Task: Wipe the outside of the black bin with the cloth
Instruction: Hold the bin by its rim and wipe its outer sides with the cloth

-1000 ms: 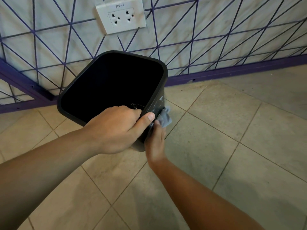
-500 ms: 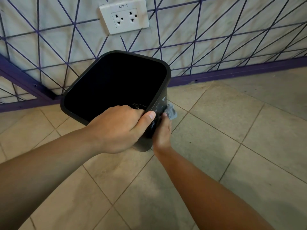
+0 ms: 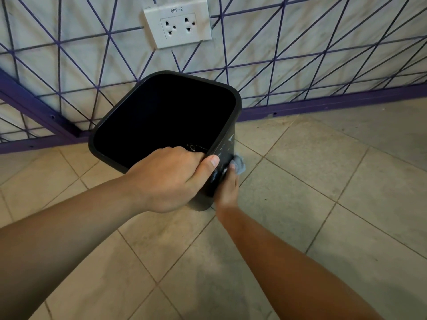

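**Tilted bin, one-handed hold: where the wipe could slip**

Nearest, the left hand (image 3: pixel 175 176) grips the near rim of the black bin (image 3: pixel 226 144), fingers curled inside and thumb pressed on the outer wall. Just beyond it, the right hand (image 3: pixel 227 188) presses a grey cloth (image 3: pixel 239 164) against the bin's right outer side; only a bunched corner of cloth shows, and how the fingers lie around it I cannot tell. The bin leans, its base on the tiled floor (image 3: pixel 300 181), near the patterned wall (image 3: pixel 300 54).

The risks, as I judge them: a hard sideways wipe could twist the rim out of the left hand's grasp or skid the base across the tiles. A loosely held cloth could drop. The pale smears on that side may simply spread. The wall socket (image 3: pixel 178 23) sits well above, safely apart.
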A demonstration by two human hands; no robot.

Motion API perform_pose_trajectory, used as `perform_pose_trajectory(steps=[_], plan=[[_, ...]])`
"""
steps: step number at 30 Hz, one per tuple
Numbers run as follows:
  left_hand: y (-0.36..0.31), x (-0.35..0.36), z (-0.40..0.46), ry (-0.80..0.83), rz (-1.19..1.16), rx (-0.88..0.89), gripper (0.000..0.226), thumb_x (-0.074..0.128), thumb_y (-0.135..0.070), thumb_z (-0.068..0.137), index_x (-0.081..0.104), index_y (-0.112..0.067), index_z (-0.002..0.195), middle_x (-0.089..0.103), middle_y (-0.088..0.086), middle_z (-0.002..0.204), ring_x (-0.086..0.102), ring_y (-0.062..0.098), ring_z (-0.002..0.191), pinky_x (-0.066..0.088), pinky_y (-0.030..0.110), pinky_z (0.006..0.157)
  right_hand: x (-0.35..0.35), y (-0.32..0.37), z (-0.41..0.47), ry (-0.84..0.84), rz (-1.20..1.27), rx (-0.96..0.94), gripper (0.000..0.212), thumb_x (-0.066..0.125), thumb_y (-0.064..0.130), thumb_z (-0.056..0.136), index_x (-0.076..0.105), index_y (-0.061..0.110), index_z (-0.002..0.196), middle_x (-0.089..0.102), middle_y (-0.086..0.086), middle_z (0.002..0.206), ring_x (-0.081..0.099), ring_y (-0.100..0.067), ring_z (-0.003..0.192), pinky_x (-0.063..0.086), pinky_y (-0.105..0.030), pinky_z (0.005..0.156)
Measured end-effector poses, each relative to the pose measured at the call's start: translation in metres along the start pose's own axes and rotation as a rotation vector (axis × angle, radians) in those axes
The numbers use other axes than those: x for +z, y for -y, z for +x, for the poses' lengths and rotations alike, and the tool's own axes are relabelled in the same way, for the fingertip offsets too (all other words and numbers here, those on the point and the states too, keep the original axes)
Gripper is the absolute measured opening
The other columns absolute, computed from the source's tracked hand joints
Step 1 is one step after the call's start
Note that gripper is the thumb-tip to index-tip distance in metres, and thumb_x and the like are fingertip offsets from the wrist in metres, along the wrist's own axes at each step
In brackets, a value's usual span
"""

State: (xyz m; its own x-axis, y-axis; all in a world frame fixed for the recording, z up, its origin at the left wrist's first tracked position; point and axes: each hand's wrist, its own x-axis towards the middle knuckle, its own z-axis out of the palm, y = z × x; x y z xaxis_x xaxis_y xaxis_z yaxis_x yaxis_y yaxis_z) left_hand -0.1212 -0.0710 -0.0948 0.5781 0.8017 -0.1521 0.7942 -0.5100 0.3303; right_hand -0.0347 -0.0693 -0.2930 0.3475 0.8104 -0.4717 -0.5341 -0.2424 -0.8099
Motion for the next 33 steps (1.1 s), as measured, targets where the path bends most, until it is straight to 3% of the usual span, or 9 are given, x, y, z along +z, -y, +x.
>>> perform_pose_trajectory(steps=[2,6,10,12,15,18,25,29,33], plan=[[0.001,0.0,0.001,-0.004,0.002,0.002,0.053,0.019,-0.053,0.097,0.049,-0.024,0.064,0.051,-0.002,0.055,0.052,0.012,0.051,0.037,0.027,0.055,0.002,0.002,0.005,0.004,0.029,0.016,0.051,0.035,0.051,0.123,0.064,0.017,0.147,0.073,-0.004,0.136,0.069,-0.021,0.136,0.055,-0.03,0.104],[0.001,0.0,0.001,-0.004,-0.001,0.003,0.053,0.019,-0.053,0.098,0.05,-0.024,0.065,0.054,-0.002,0.056,0.056,0.012,0.053,0.042,0.028,0.055,0.001,-0.01,-0.019,0.025,-0.027,-0.078,0.075,0.039,0.064,0.108,0.06,0.014,0.161,0.074,-0.007,0.15,0.069,-0.018,0.143,0.055,-0.036,0.122],[0.0,0.0,0.002,0.003,-0.009,-0.003,0.052,0.019,-0.053,0.097,0.047,-0.025,0.063,0.05,-0.002,0.054,0.052,0.011,0.05,0.037,0.027,0.055,0.001,0.003,0.008,-0.044,0.022,0.09,0.052,0.032,0.039,0.126,0.061,0.011,0.159,0.071,-0.014,0.149,0.065,-0.025,0.135,0.051,-0.038,0.116],[0.001,0.0,0.002,-0.001,-0.005,-0.005,0.052,0.019,-0.053,0.097,0.046,-0.025,0.063,0.049,-0.002,0.053,0.051,0.011,0.049,0.034,0.026,0.054,0.008,0.008,-0.006,-0.044,-0.027,0.029,0.049,0.037,0.044,0.123,0.062,0.016,0.155,0.073,-0.007,0.14,0.068,-0.02,0.13,0.053,-0.034,0.11],[0.001,-0.001,0.002,-0.008,0.012,0.001,0.051,0.021,-0.052,0.098,0.046,-0.026,0.062,0.049,-0.004,0.052,0.052,0.009,0.05,0.033,0.024,0.053,0.009,0.005,-0.032,0.018,-0.023,-0.042,0.081,0.041,0.066,0.102,0.06,0.013,0.16,0.074,-0.01,0.148,0.069,-0.02,0.139,0.056,-0.038,0.12],[-0.001,-0.001,0.002,-0.009,0.023,0.003,0.051,0.02,-0.05,0.099,0.046,-0.026,0.063,0.05,-0.003,0.054,0.053,0.01,0.05,0.035,0.023,0.053,0.008,0.013,-0.004,-0.039,0.029,0.078,0.071,0.037,0.057,0.115,0.06,0.01,0.163,0.071,-0.017,0.154,0.066,-0.027,0.144,0.051,-0.045,0.127],[0.001,-0.002,0.003,-0.019,0.001,0.001,0.052,0.021,-0.05,0.1,0.044,-0.027,0.059,0.045,-0.005,0.049,0.053,0.007,0.05,0.03,0.02,0.052,0.008,0.0,-0.028,0.003,-0.048,-0.042,0.094,0.04,0.069,0.091,0.06,0.002,0.155,0.07,-0.022,0.147,0.065,-0.036,0.143,0.049,-0.059,0.129],[0.0,-0.001,0.003,-0.037,-0.007,-0.008,0.052,0.021,-0.048,0.1,0.04,-0.025,0.057,0.041,-0.004,0.048,0.05,0.01,0.049,0.03,0.025,0.053,0.012,0.009,0.003,-0.055,0.029,0.038,0.102,0.046,0.076,0.075,0.065,0.014,0.154,0.075,-0.013,0.145,0.068,-0.029,0.142,0.049,-0.057,0.131],[0.001,-0.002,0.002,-0.049,0.007,-0.007,0.053,0.022,-0.046,0.102,0.041,-0.025,0.058,0.041,-0.003,0.047,0.054,0.005,0.055,0.029,0.021,0.051,0.007,0.004,-0.026,0.002,-0.057,-0.066,0.092,0.043,0.063,0.091,0.058,-0.003,0.154,0.069,-0.025,0.144,0.066,-0.037,0.137,0.055,-0.051,0.124]])
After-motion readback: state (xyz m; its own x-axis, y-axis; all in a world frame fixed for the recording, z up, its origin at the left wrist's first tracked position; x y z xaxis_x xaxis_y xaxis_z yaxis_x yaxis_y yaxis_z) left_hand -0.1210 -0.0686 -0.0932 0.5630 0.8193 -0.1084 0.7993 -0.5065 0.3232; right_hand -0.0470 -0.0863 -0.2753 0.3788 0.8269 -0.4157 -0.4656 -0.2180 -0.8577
